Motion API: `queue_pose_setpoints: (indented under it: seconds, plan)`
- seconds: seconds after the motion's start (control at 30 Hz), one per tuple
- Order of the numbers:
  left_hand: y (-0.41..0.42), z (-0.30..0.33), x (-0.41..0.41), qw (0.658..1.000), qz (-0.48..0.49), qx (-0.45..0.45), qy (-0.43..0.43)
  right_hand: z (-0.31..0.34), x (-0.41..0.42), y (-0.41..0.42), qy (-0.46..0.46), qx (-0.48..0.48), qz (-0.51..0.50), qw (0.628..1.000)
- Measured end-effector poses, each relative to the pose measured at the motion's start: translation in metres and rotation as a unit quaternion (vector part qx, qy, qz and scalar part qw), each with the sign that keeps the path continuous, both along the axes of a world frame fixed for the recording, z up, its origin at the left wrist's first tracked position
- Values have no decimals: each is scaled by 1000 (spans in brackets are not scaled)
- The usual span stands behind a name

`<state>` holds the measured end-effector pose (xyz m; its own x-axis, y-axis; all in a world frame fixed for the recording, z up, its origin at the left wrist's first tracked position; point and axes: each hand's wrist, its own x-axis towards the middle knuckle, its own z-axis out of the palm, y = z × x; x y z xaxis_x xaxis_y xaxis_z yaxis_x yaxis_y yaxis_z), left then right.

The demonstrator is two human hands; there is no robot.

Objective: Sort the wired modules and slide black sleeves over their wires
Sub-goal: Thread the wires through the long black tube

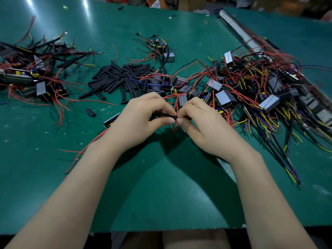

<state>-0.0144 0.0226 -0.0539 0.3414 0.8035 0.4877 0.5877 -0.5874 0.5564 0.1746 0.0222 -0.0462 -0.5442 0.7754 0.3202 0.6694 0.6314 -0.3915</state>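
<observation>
Hands meet over the near middle of the green table (161, 186), where I see my left hand (142, 121) pinching a black sleeve (162, 115) and my right hand (201, 123) pinching red wires (177, 106) at its end, with loose sleeves (118, 78) farther off and wired modules (251, 90) heaped right.

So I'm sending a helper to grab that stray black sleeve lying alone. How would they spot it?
Start at the pile of black sleeves mid-table. Come toward the left hand; the stray sleeve lies alone on bare green mat, short, touching no wires.
</observation>
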Motion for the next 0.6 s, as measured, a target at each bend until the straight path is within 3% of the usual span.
queue_pose_setpoints:
  seconds: [0.13, 0.23, 0.4, 0.6]
  plan:
    - [0, -1, 2, 1000, -9, -4, 4, -2, 1, 3, 17, 18, -9, 1000]
    - [1, -3, 2, 1000, 11, -7, 8, -3, 1, 5, 98, 13, -27, 995]
    - [3, -2, -1, 996, 91, -13, -12, -2, 6, 5, 117, -95, -56, 987]
    - [1, 1, 2, 993, 117, -36, -1, -4, -2, 0, 152, -217, -31, 964]
